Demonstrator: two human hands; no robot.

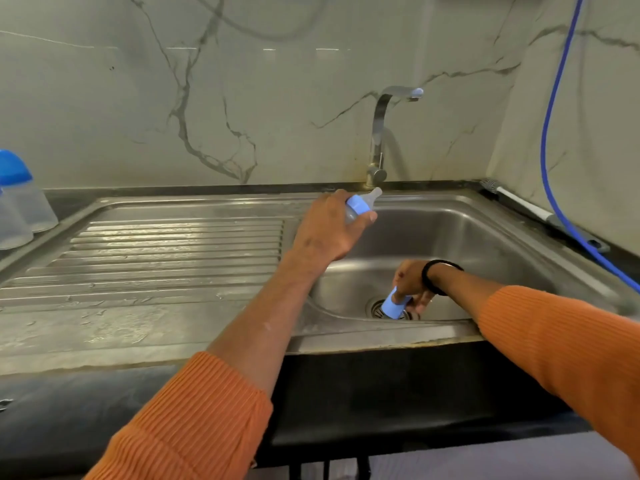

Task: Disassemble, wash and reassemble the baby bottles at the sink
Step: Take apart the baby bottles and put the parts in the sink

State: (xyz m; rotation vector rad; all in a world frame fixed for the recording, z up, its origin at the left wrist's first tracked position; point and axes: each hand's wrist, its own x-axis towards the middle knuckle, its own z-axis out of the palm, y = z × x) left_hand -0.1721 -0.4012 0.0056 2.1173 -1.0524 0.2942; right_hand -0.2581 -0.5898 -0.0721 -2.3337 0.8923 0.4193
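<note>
My left hand (pixel 327 228) grips a baby bottle (pixel 362 206) with a light blue collar and a clear teat pointing up and right, held above the left rim of the sink basin (pixel 467 237). Most of the bottle's body is hidden in my palm. Low in the basin, my right hand (pixel 412 280) holds a light blue cap (pixel 394 304) just above the drain (pixel 375 308). Two more clear bottles stand at the far left on the counter, one with a blue domed cap (pixel 14 168).
A chrome tap (pixel 379 133) rises behind the basin, its spout turned right. The ribbed steel drainboard (pixel 156 258) stretches left, wet in places. A bottle brush (pixel 519 202) lies on the right counter beside a blue hose (pixel 554 150) hanging down the wall.
</note>
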